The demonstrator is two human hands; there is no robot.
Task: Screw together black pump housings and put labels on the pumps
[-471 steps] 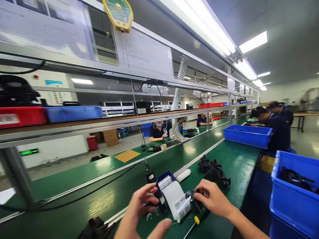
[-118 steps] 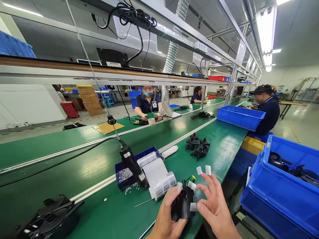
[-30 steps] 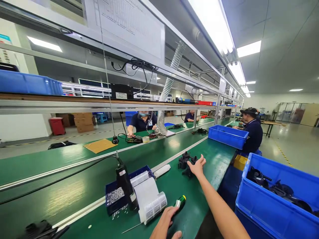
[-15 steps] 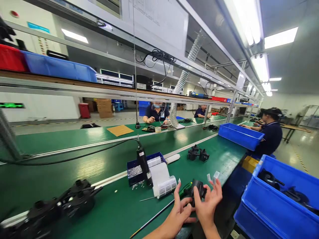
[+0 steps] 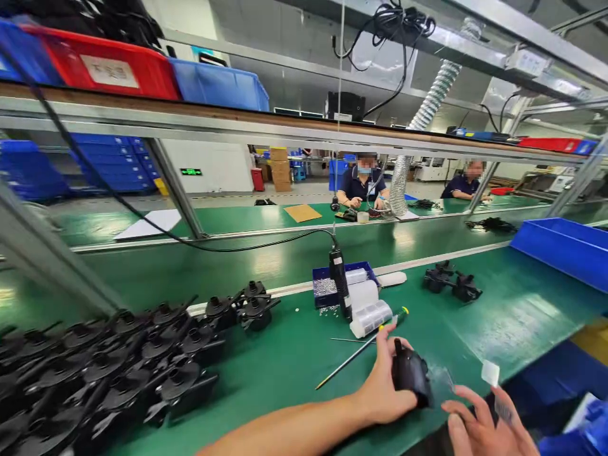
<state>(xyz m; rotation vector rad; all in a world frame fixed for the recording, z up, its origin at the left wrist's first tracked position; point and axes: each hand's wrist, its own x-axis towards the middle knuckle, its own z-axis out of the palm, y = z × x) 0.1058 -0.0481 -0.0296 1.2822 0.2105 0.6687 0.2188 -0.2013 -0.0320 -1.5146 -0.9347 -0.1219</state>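
My left hand (image 5: 382, 387) grips a small black plastic part (image 5: 412, 378) and holds it low over the green bench (image 5: 285, 361), near its front edge. My right hand (image 5: 479, 425) is just right of the part, at the bottom edge of the view, fingers curled. A small white label (image 5: 490, 372) stands up from one fingertip; a second one seems stuck lower on the hand. A long screwdriver (image 5: 360, 346) with a green and yellow handle lies just beyond my left hand, beside a roll of white labels (image 5: 371, 315).
A large heap of black parts (image 5: 137, 361) covers the bench's left. A corded electric screwdriver (image 5: 339, 286) stands in a blue screw tray (image 5: 323, 285). Two black parts (image 5: 452, 285) lie farther right, before a blue bin (image 5: 560, 250). People work across the belt.
The view has swung left and down, bringing the heap of black parts into sight. My hands have come apart: the left keeps the black part, the right has drawn back with a label.
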